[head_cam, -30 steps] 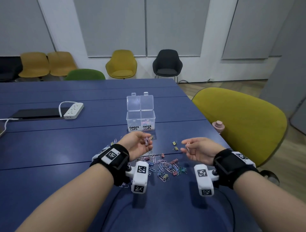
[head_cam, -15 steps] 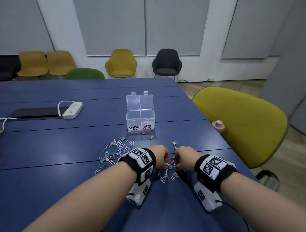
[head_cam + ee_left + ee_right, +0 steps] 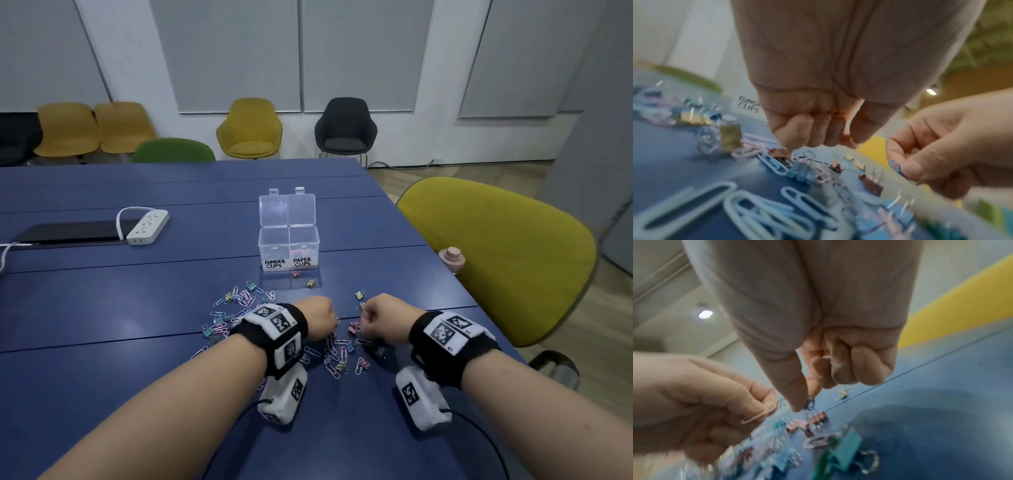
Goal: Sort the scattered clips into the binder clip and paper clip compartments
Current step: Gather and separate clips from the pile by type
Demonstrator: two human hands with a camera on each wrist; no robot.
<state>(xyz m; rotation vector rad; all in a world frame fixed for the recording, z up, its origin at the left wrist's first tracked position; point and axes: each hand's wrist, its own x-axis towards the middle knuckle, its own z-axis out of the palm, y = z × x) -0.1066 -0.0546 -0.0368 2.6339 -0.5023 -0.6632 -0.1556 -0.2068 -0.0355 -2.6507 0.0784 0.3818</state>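
Head view: two hands, each pinching one clip.

A: What sits at the left of the blue table point(image 3: 102, 342)?

B: A white power strip point(image 3: 148, 228) with its looped white cable point(image 3: 119, 219), touching a flat black device point(image 3: 68, 233).

A: And in the background?

B: 2 mustard chairs point(image 3: 94, 128) at upper left, a green chair point(image 3: 173, 150), 1 yellow armchair point(image 3: 250, 128) and 1 black armchair point(image 3: 346, 126) along the wall. At right, a large yellow chair point(image 3: 496, 260) stands beside a pink bottle top point(image 3: 452, 258).
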